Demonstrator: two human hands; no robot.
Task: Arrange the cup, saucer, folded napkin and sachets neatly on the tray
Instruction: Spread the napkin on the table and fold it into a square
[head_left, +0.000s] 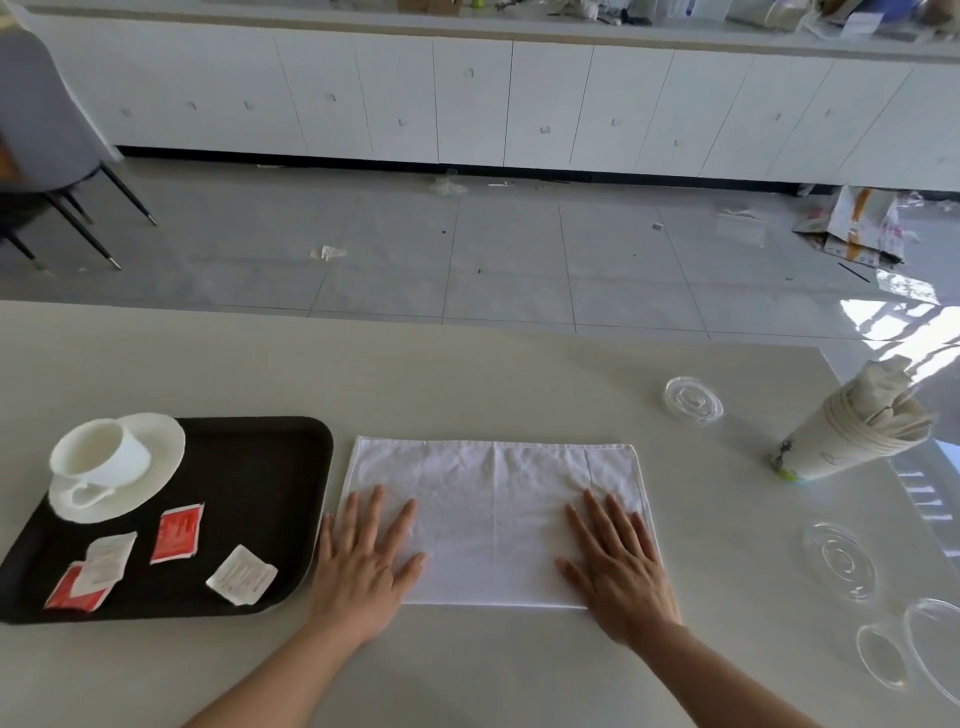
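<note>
On the pale table a white napkin lies flat as a wide rectangle, its long axis running left to right, with a crease down its middle. Both hands press on its near corners with fingers spread and flat, gripping nothing: the left hand covers the near left corner and hangs partly over the edge towards the tray, and the right hand covers the near right corner. All fingers point away from the person.

Just left of the napkin sits a dark tray. At its far left corner a white saucer juts past the tray's rim and carries a white cup, upright, its handle turned towards the near side. Nearer the person, sachets lie scattered on the tray, well apart from one another and at differing angles: a red sachet, a white sachet, and a white one overlapping a second red one. They bear print, but it is too small to read.

To the right stand a stack of paper cups tipped on its side and several clear plastic lids
</note>
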